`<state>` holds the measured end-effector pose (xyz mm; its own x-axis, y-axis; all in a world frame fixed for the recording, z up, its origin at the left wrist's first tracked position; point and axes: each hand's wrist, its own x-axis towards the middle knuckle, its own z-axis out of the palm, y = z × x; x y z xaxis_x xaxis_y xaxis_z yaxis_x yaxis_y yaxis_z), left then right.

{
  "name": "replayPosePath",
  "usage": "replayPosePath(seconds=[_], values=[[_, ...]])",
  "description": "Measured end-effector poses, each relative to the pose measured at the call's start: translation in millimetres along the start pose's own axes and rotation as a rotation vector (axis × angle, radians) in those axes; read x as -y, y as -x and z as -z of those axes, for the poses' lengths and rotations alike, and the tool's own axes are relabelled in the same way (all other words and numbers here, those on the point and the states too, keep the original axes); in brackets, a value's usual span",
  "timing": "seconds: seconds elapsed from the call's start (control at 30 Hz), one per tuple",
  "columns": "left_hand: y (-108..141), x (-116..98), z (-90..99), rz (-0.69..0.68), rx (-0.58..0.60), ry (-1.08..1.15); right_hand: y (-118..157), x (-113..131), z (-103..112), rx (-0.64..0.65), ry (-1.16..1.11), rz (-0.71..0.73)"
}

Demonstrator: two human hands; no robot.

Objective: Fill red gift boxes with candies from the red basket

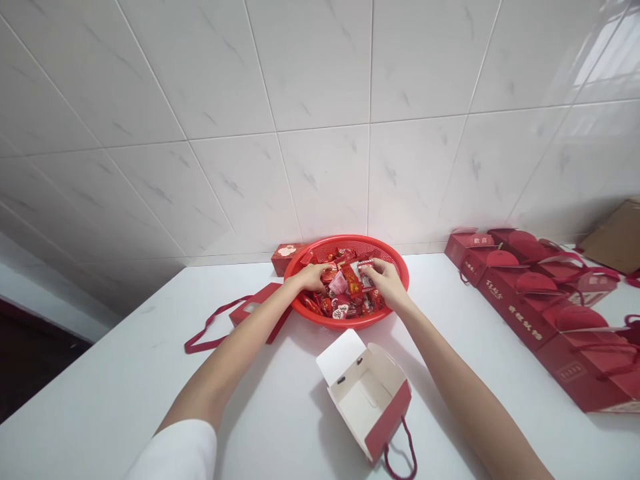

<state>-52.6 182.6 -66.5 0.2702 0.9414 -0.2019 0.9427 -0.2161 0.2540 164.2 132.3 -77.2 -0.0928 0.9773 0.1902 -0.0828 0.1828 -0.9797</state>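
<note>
A red plastic basket [397, 293] full of wrapped candies [345, 303] stands against the tiled wall. Inside its left side, my left hand [313, 277] reaches among red wrappers with its fingers curled; what they grip is hidden. My right hand [386, 281], over the basket's right side, pinches a small red-and-white candy packet [366, 275] between thumb and fingers. In front of the basket, between my forearms, an open red gift box [367, 400] shows its white inside, bare of candy. A dark red cord handle hangs from its near side.
Several closed red gift boxes [530, 293] stand in rows on the right. Left of the basket lies a red box [255, 303] with a ribbon handle, partly behind my left forearm. Behind it sits a small patterned box [286, 259]. A brown carton [615, 237] is at far right.
</note>
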Motion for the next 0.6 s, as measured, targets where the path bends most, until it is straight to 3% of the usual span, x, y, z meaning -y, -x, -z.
replayPosePath(seconds=[0.27, 0.47, 0.6], values=[[-0.1, 4.6, -7.2, -0.034, 0.052, 0.074, 1.6, 2.0, -0.3, 0.008, 0.001, 0.002], [1.3, 0.0, -1.5, -0.143, 0.024, 0.023, 0.6, 0.2, -0.3, -0.004, -0.006, 0.008], [5.3, 1.6, 2.0, -0.128, 0.015, 0.179, -0.4, -1.3, 0.0, -0.013, -0.025, 0.011]])
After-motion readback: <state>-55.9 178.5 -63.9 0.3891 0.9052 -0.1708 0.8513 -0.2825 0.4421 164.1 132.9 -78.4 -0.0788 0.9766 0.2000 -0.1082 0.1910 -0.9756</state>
